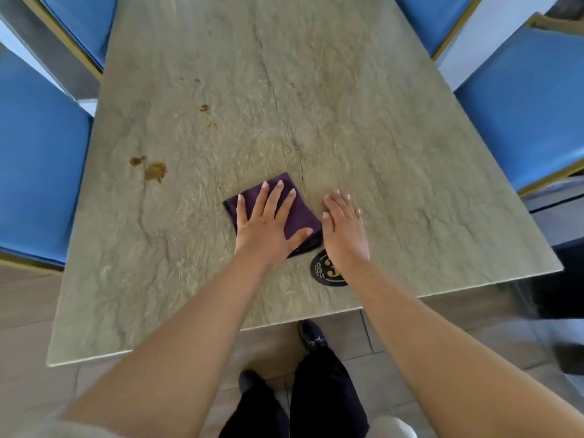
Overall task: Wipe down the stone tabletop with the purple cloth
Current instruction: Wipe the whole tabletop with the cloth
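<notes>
head view: your left hand lies flat with fingers spread on the folded purple cloth near the stone worktop's front edge, grip wide, your right hand open just beside it, brown stains well left.

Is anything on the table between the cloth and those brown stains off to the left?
Nothing visible. The left hand presses flat on the purple cloth, and only bare stone tabletop lies between it and the brown stains. The right hand and black coaster sit on the opposite side.
</notes>
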The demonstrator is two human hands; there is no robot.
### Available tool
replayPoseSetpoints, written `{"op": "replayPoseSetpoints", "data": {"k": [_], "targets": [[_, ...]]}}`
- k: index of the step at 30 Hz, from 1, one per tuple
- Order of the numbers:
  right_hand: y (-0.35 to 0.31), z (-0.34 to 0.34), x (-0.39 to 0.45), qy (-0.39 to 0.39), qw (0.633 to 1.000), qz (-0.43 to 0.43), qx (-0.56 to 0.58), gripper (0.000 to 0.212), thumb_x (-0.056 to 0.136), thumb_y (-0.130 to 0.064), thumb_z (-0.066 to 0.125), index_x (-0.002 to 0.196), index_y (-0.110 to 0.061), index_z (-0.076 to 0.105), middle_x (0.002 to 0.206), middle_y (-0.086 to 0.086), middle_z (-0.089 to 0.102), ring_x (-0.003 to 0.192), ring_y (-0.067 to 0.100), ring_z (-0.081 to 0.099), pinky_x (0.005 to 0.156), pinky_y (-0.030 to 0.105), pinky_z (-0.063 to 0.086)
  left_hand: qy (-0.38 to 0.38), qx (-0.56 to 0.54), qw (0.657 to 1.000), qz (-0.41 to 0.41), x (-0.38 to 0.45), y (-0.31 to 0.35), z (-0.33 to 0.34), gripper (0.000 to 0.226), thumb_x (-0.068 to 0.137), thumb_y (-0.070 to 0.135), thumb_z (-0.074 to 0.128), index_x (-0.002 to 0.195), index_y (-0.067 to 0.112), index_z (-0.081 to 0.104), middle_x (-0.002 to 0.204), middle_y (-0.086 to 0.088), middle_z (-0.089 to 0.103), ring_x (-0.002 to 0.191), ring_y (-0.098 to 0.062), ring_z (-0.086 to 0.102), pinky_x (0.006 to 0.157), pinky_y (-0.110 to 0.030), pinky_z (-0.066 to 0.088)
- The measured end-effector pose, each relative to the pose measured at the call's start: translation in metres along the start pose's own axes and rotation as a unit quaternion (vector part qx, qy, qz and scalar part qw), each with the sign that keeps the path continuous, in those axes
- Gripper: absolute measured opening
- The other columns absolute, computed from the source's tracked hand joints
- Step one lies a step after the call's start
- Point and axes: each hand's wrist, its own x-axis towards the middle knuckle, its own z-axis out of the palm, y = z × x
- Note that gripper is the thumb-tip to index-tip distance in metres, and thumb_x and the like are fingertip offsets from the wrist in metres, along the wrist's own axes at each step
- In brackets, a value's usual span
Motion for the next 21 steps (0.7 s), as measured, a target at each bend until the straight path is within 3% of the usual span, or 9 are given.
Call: {"op": "replayPoseSetpoints", "data": {"k": [3, 6, 8, 10, 12, 16, 19, 21], "targets": [[-0.018, 0.006, -0.015, 0.007, 0.999, 0.021, 0.042, 0.045, 0.102, -0.023, 0.027, 0.146, -0.016, 0.035, 0.159, -0.001, 0.017, 0.148, 0.013, 0.002, 0.119, 0.029, -0.003, 0.021, 0.012, 0.998, 0.062, -0.062, -0.006, 0.013, 0.082, 0.084, 0.078, 0.011, 0.153, 0.035, -0.001, 0.162, 0.008, -0.009, 0.148, -0.015, -0.012, 0.117, -0.057, -0.006], [-0.038, 0.023, -0.036, -0.005, 1.000, -0.015, 0.016, 0.046, 0.101, -0.025, 0.031, 0.146, -0.019, 0.034, 0.160, 0.000, 0.016, 0.148, 0.015, 0.000, 0.120, 0.035, -0.003, 0.039, 0.014, 0.990, 0.133, -0.114, -0.029, 0.022, 0.078, 0.086, 0.077, 0.022, 0.152, 0.035, 0.019, 0.161, 0.008, 0.010, 0.149, -0.016, 0.007, 0.117, -0.057, 0.011], [-0.052, 0.037, -0.049, -0.017, 0.999, -0.042, -0.018, 0.046, 0.100, -0.027, 0.034, 0.146, -0.022, 0.033, 0.160, 0.001, 0.013, 0.148, 0.020, -0.003, 0.120, 0.039, -0.003, 0.036, 0.033, 0.985, 0.167, -0.127, -0.063, 0.021, 0.076, 0.085, 0.079, 0.022, 0.151, 0.040, 0.017, 0.161, 0.012, 0.010, 0.149, -0.014, 0.008, 0.117, -0.053, 0.010], [-0.064, 0.046, -0.058, -0.026, 0.997, -0.060, -0.046, 0.047, 0.100, -0.030, 0.034, 0.147, -0.025, 0.031, 0.161, 0.002, 0.010, 0.148, 0.023, -0.007, 0.120, 0.042, -0.006, 0.036, 0.034, 0.990, 0.133, -0.122, -0.104, 0.014, 0.076, 0.083, 0.081, 0.015, 0.150, 0.045, 0.011, 0.160, 0.017, 0.005, 0.149, -0.012, 0.004, 0.119, -0.049, 0.004], [-0.073, 0.052, -0.062, -0.037, 0.995, -0.077, -0.061, 0.047, 0.100, -0.031, 0.033, 0.146, -0.026, 0.030, 0.161, 0.003, 0.009, 0.148, 0.023, -0.008, 0.119, 0.044, -0.009, 0.026, 0.003, 0.999, 0.034, -0.105, -0.136, 0.002, 0.081, 0.078, 0.085, 0.007, 0.150, 0.048, 0.005, 0.160, 0.020, -0.004, 0.149, -0.011, -0.004, 0.119, -0.048, -0.003], [-0.086, 0.060, -0.058, -0.040, 0.992, -0.092, -0.073, 0.047, 0.099, -0.028, 0.034, 0.146, -0.024, 0.030, 0.160, 0.006, 0.011, 0.148, 0.026, -0.006, 0.119, 0.044, -0.007, -0.002, -0.001, 0.994, -0.106, -0.081, -0.137, -0.002, 0.079, 0.080, 0.080, 0.007, 0.149, 0.045, -0.009, 0.159, 0.015, -0.018, 0.148, -0.017, -0.015, 0.117, -0.054, -0.008], [-0.096, 0.068, -0.051, -0.019, 0.994, -0.090, -0.059, 0.044, 0.099, -0.026, 0.037, 0.143, -0.021, 0.037, 0.158, 0.008, 0.018, 0.148, 0.028, -0.001, 0.120, 0.045, -0.003, 0.027, 0.012, 0.994, -0.104, -0.108, -0.108, 0.010, 0.076, 0.085, 0.075, 0.009, 0.150, 0.041, -0.011, 0.159, 0.011, -0.019, 0.148, -0.019, -0.014, 0.116, -0.058, -0.008], [-0.105, 0.073, -0.046, -0.021, 0.994, -0.100, -0.048, 0.045, 0.098, -0.026, 0.038, 0.143, -0.021, 0.037, 0.158, 0.008, 0.019, 0.148, 0.027, 0.000, 0.120, 0.044, -0.002, 0.041, 0.022, 0.997, -0.063, -0.142, -0.102, 0.018, 0.075, 0.086, 0.075, 0.015, 0.151, 0.041, -0.003, 0.161, 0.010, -0.010, 0.149, -0.018, -0.008, 0.117, -0.058, -0.002]]}}
